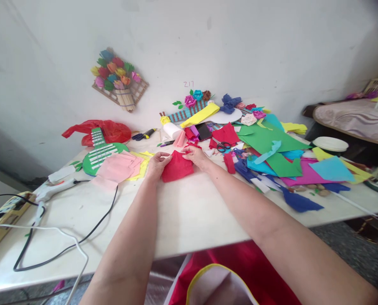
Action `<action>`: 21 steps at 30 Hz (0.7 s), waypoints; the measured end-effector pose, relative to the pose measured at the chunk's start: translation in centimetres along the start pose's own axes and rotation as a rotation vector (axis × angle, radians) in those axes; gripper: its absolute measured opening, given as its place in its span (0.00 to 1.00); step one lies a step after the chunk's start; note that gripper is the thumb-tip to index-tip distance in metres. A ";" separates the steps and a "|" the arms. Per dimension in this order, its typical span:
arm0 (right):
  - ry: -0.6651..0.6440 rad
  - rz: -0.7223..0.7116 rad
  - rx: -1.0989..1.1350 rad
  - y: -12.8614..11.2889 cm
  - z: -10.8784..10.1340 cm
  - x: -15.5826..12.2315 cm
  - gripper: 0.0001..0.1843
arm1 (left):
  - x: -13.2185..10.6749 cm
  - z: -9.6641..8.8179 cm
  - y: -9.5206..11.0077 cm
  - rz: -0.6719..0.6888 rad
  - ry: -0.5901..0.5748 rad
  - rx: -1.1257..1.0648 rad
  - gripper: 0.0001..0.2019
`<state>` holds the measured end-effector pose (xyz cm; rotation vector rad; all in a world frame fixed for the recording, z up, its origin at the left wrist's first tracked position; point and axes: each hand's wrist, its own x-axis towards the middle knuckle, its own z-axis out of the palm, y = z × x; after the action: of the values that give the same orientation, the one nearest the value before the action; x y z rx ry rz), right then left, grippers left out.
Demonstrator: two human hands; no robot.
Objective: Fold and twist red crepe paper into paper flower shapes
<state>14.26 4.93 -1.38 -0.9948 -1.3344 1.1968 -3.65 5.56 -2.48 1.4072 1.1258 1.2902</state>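
A piece of red crepe paper (177, 169) is stretched between my two hands just above the white table (189, 216). My left hand (159, 164) pinches its upper left edge between thumb and fingers. At the upper right edge, my right hand (195, 156) has its fingers closed on the same sheet. Pink paper pieces (117, 167) and yellow paper (144, 163) lie to the left of my left hand. Beyond my right hand rest black-handled scissors (223, 147) and more red paper (226, 134).
A glue gun (55, 189) with a black cord (108, 212) and a power strip (7, 220) occupy the left side. Green cardboard (271, 142) and coloured scraps pile up on the right. A red plastic bag (112, 131) and pliers (144, 134) sit near the wall.
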 end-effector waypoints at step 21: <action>-0.042 -0.065 -0.054 0.1 -0.2 0.0 0.16 | -0.5 0.3 0.9 -0.119 -0.112 -0.152 0.28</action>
<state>14.46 4.91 -1.45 -0.9611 -1.4283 1.1436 -3.32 4.87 -1.72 1.2657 0.9992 1.1726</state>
